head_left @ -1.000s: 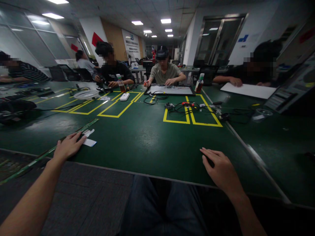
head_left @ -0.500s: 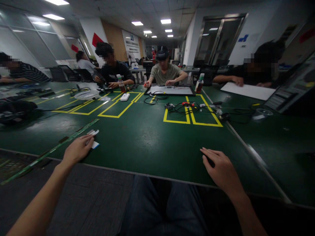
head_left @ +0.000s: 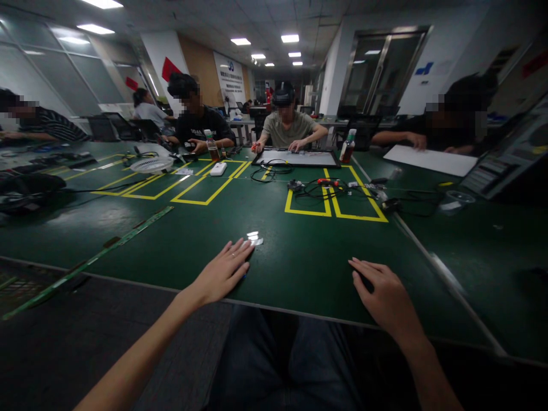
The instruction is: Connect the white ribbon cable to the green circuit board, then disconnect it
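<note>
My left hand [head_left: 228, 269] lies palm down near the front of the green table [head_left: 295, 251], its fingers stretched out and spread. Small white, shiny flat pieces [head_left: 256, 240] stick out past its fingertips, partly covered by them. I cannot make out what kind of pieces they are. A speck of blue shows beside the thumb. My right hand [head_left: 385, 294] rests on the table farther right, fingers extended and together, thumb apart. The space under its palm is dark, and nothing held can be seen there.
A long green strip [head_left: 94, 260] slants across the left table edge. Yellow tape outlines [head_left: 308, 212] mark the table, with tangled black cables [head_left: 317, 191] on them. Beyond are a white box [head_left: 218, 169], bottles [head_left: 347, 147] and a framed panel [head_left: 295, 157] under a co-worker's hands.
My left hand has slid right across the table from beside the green strip, and the white pieces have moved along under its fingers. My right hand has stayed in place.
</note>
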Tool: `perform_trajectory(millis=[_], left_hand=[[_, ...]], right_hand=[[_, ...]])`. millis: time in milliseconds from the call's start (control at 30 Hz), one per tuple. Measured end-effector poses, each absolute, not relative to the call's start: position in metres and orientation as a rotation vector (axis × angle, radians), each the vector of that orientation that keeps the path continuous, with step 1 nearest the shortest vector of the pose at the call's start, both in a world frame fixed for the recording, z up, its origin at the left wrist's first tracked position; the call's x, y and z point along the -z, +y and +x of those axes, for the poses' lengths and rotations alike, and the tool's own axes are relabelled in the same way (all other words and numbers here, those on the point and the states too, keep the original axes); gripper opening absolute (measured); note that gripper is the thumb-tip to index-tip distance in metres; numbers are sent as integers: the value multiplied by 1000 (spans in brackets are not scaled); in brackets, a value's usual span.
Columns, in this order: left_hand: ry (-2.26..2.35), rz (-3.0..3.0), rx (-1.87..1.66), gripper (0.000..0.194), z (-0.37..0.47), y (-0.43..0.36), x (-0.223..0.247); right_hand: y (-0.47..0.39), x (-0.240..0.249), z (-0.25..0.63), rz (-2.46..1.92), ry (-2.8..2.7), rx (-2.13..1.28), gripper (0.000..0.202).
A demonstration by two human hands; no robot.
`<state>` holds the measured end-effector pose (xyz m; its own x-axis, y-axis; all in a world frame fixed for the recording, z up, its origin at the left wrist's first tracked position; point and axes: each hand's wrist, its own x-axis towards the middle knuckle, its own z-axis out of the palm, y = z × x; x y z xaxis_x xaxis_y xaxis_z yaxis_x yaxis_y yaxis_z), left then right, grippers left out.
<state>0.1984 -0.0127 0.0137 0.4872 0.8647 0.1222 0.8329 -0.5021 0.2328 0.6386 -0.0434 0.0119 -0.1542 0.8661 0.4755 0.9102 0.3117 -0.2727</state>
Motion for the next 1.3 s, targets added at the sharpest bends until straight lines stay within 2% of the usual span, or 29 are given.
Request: perform_trajectory(millis=[200,367,867,967,1067,1200,1300], left_hand=[[1095,2722,-284,63,270,-34,-29],[1012,2754,-287,64,302,-55,-32],[1058,2668,-391,60,302,-57,-34],[1247,2586,-569,58,268,-41,-36],[1663,2531,-679,58,202,-11,-32],[2370,2226,-450,77,79,17,-21],[2661,1913,-233,87,-11,15,-12]], right_hand=[[-44,-14,637,-1579,-2027,90,35],[-44,-14,637,-1578,-2036,89,36],[-45,-13,637,-1576,-2024,83,36],[-45,-13,636,-1582,-2020,69,36],[-45,-11,637,-1590,-2020,68,36],[-45,-9,638,-1580,-2019,73,36],[-45,-11,638,-1580,-2023,76,36]])
